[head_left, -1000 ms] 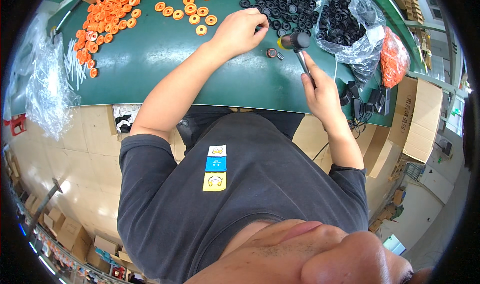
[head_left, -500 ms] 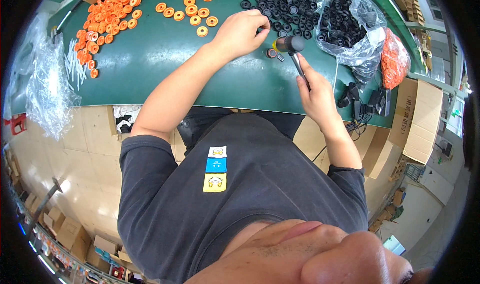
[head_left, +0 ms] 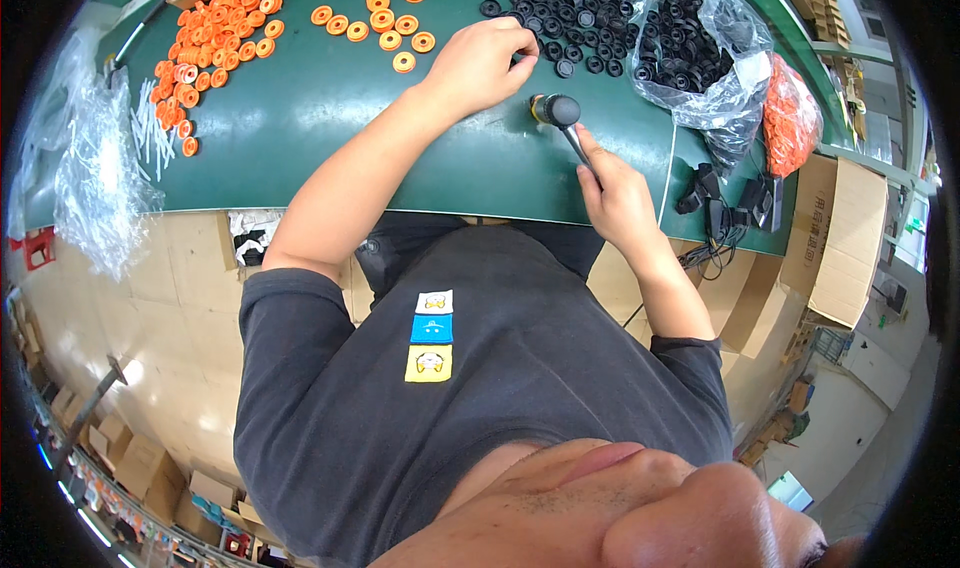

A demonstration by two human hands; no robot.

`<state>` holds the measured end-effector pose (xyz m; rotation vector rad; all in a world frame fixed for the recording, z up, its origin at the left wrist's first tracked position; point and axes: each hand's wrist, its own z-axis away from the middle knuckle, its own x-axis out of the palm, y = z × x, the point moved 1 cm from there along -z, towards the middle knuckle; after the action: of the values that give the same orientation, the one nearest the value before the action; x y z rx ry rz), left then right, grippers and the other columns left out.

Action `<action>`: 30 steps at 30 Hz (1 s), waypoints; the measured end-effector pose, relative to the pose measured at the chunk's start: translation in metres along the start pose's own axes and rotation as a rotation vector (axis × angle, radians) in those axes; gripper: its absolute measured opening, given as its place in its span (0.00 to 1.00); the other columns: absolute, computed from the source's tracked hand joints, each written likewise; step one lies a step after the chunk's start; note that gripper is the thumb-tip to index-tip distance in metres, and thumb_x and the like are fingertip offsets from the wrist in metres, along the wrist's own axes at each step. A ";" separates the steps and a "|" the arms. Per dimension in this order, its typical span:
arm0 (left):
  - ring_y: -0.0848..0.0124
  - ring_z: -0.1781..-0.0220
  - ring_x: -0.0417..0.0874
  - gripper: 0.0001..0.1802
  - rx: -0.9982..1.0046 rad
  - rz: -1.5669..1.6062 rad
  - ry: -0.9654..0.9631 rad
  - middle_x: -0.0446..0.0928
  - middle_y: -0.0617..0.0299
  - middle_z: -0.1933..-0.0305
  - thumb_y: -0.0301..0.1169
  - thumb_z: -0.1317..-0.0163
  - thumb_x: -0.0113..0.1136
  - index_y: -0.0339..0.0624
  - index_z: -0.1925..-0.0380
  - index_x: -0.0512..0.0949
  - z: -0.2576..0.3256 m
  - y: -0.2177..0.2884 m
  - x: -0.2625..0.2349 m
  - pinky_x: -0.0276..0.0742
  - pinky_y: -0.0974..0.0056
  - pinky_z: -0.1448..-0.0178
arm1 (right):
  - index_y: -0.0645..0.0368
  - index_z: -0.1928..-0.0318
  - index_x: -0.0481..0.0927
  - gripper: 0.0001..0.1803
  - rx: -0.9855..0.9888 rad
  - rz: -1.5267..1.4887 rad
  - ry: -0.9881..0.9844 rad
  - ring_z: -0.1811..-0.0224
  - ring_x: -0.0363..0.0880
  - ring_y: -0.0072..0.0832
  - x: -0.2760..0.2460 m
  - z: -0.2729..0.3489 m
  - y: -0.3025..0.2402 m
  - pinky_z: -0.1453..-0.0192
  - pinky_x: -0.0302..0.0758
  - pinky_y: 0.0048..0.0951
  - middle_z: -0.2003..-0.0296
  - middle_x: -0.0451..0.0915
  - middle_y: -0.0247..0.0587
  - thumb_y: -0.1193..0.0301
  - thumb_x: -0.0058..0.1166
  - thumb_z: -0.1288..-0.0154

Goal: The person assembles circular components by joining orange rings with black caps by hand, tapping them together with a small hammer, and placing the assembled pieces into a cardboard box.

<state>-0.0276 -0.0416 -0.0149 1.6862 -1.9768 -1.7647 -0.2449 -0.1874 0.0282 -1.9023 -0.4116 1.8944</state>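
Observation:
My right hand [head_left: 618,200] is closed round the handle of a mallet [head_left: 560,111] with a black head and a yellow striking face. The mallet's head is low over the green table and covers the spot beneath it. Just to the left, my left hand [head_left: 480,66] has its fingers curled in. Whatever its fingertips hold, if anything, is hidden by the hand. Beyond that hand spreads a loose pile of black wheel-shaped parts [head_left: 572,16]. Separate orange rings [head_left: 392,41] lie to its left.
A large heap of orange rings [head_left: 222,30] covers the far left, beside white sticks [head_left: 150,133] and clear plastic wrap [head_left: 85,168]. On the right are an open bag of black parts [head_left: 690,53], a bag of orange parts [head_left: 788,118], black adapters with cables [head_left: 715,203] and a cardboard box [head_left: 845,243].
The mallet and my right hand have moved left and slightly toward me. Its head now covers the small round orange-and-black part that showed before. My left hand has hardly moved.

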 end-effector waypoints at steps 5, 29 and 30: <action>0.55 0.58 0.83 0.07 0.004 0.002 0.002 0.82 0.57 0.64 0.31 0.42 0.62 0.41 0.67 0.84 0.000 -0.003 -0.001 0.80 0.53 0.53 | 0.56 0.30 0.70 0.29 0.073 -0.050 0.087 0.61 0.82 0.56 -0.009 0.006 -0.007 0.53 0.79 0.46 0.60 0.83 0.60 0.76 0.54 0.32; 0.58 0.48 0.76 0.24 0.257 -0.164 -0.302 0.78 0.60 0.57 0.43 0.52 0.77 0.42 0.58 0.85 0.002 0.009 0.001 0.68 0.56 0.39 | 0.61 0.31 0.70 0.27 0.164 -0.177 0.064 0.50 0.82 0.56 -0.011 -0.010 -0.004 0.46 0.77 0.47 0.53 0.83 0.61 0.75 0.52 0.30; 0.58 0.48 0.76 0.24 0.260 -0.167 -0.302 0.78 0.60 0.57 0.43 0.52 0.77 0.42 0.58 0.85 0.002 0.010 0.000 0.68 0.56 0.39 | 0.60 0.32 0.70 0.27 0.117 -0.098 0.068 0.50 0.81 0.58 -0.011 -0.014 -0.004 0.46 0.78 0.47 0.53 0.82 0.62 0.74 0.52 0.30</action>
<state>-0.0357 -0.0424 -0.0084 1.7954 -2.3434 -1.9975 -0.2306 -0.1906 0.0391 -1.8303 -0.3585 1.7471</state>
